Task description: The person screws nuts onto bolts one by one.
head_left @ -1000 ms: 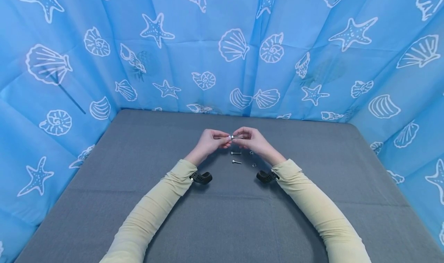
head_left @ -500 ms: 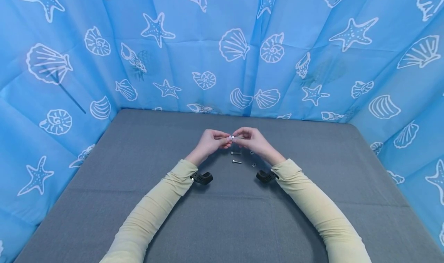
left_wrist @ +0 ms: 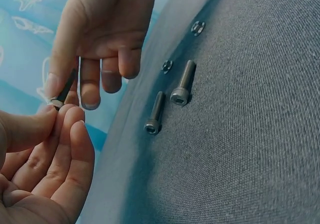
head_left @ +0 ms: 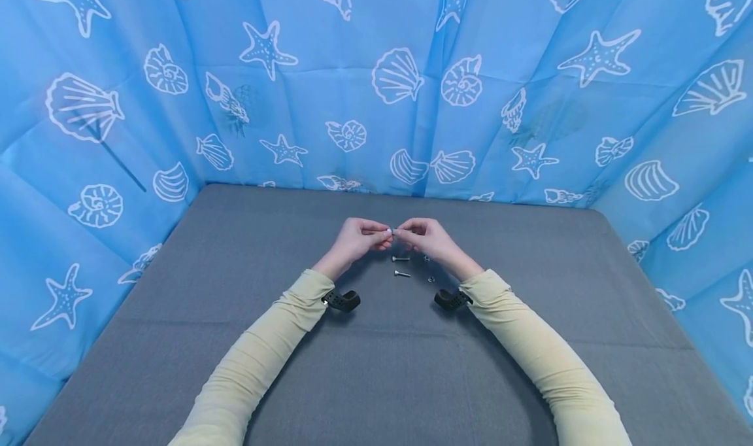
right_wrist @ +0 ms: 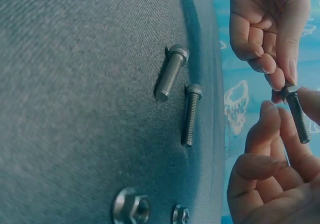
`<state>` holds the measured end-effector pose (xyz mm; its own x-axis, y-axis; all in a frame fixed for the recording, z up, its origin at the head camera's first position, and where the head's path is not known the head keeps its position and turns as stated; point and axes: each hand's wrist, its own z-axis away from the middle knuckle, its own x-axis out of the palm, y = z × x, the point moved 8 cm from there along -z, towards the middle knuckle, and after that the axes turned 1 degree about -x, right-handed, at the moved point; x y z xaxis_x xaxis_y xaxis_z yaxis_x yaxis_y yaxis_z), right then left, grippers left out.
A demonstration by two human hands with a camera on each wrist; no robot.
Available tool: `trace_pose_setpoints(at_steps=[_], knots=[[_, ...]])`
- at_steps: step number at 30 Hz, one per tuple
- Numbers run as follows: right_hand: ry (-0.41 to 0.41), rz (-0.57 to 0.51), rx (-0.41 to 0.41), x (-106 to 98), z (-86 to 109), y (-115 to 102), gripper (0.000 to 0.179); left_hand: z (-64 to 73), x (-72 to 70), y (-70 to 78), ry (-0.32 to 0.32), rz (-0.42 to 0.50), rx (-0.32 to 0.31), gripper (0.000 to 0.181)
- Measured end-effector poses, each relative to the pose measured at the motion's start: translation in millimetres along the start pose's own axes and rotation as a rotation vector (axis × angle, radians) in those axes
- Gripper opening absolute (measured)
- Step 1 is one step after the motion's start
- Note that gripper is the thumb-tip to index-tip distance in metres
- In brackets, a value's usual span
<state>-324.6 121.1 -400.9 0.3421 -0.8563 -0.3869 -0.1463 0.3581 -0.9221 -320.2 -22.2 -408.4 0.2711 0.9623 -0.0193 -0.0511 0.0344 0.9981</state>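
My left hand (head_left: 359,238) pinches a metal bolt (right_wrist: 298,115) near its head, above the table. The head is hidden by the fingertips. A nut (right_wrist: 289,90) sits on the bolt close to the left fingertips, and the threaded shank points toward my right hand (head_left: 428,238). The right thumb and fingers are curled about the nut, with one fingertip against it in the right wrist view. Below the hands lie a thicker socket-head bolt (left_wrist: 184,84) and a thinner one (left_wrist: 155,115). Beside them are a larger flange nut (right_wrist: 131,207) and a smaller one (right_wrist: 180,214).
A grey cloth-covered table (head_left: 376,380) spreads under both arms. Blue curtains (head_left: 376,60) with white shells and starfish hang behind it and at both sides. Each wrist wears a dark camera mount, the left mount (head_left: 342,301) and the right mount (head_left: 451,299).
My right fingertips have shifted slightly at the nut, and less of the bolt shows between the hands. The left hand keeps its hold. The loose bolts and nuts have not moved.
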Motion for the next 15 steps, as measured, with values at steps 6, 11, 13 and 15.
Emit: trace_pose_setpoints(at_steps=[6,11,13,15], knots=[[0.007,-0.037,-0.038,0.2,-2.5,-2.8,0.024,0.0,-1.7,0.2,0.000,0.005,-0.001,0.021],[0.007,-0.010,-0.032,0.4,-1.7,-1.7,0.022,0.1,-2.9,0.7,0.007,0.001,0.007,0.021],[0.007,-0.025,-0.036,0.6,-1.8,-1.9,0.023,0.0,-3.5,0.9,0.009,0.000,0.010,0.021],[0.002,-0.048,-0.048,1.4,-1.9,-3.3,0.025,-0.2,-3.5,0.6,0.008,-0.002,0.010,0.021]])
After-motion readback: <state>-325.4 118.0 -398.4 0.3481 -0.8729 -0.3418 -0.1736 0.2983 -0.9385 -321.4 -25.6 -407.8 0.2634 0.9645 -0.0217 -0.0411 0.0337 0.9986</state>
